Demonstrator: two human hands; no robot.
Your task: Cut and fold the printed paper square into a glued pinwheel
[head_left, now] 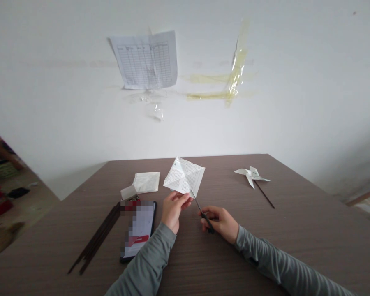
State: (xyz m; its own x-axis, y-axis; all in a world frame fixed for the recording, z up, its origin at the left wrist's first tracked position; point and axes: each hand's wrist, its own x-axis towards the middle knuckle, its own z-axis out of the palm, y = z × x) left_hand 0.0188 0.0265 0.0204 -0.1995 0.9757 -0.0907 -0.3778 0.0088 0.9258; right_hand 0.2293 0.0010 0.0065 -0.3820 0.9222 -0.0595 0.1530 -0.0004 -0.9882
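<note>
A square of printed paper (184,174) with diagonal creases is held up above the table by my left hand (174,207), thumb and fingers pinching its lower edge. My right hand (219,222) grips a pair of scissors (207,220) by the dark handles. Their blades point up and left and meet the paper near its lower corner, close to my left fingertips. Whether the blades are parted there is too small to tell. On the right of the table lies a paper pinwheel (251,176) on a thin dark stick (265,196).
Left of my left arm lies a phone (140,230), its screen partly pixelated. Beside it are several dark sticks (98,236), a small open box (130,195) and a stack of pale paper squares (146,182). The table (290,246) meets a white wall (80,119) bearing a taped sheet (146,59).
</note>
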